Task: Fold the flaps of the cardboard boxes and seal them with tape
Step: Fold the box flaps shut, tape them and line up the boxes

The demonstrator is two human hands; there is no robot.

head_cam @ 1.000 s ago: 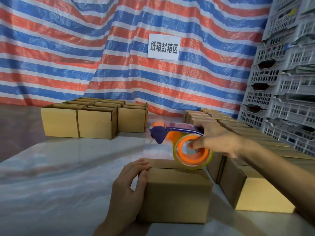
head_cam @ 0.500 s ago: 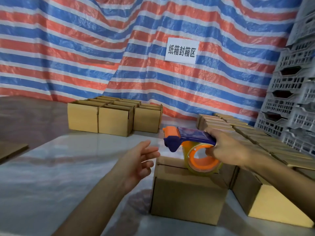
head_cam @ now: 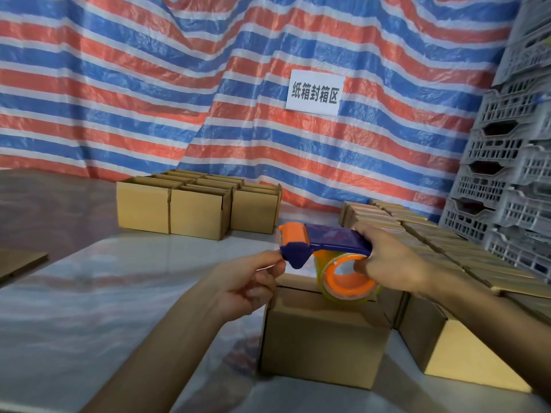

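A brown cardboard box [head_cam: 322, 344] with its top flaps folded down stands on the pale table in front of me. Just above its top hangs a blue and orange tape dispenser [head_cam: 325, 242] with a clear tape roll on an orange core. My right hand [head_cam: 387, 260] grips the dispenser's rear, fingers reaching into the core. My left hand [head_cam: 247, 281] is at the dispenser's blue front tip, thumb and forefinger pinched together there; whether the tape end lies between them is too small to make out.
A group of cardboard boxes [head_cam: 196, 204] stands at the back left. A long row of boxes [head_cam: 441, 263] runs along the right, beside stacked grey plastic crates [head_cam: 512, 174]. A striped tarp with a white sign [head_cam: 314, 92] hangs behind. A flat cardboard sheet [head_cam: 18, 263] lies far left.
My left hand left the box's side, rose and reached the dispenser's front tip, fingers now pinched. The dispenser stayed above the box. My head turned left.
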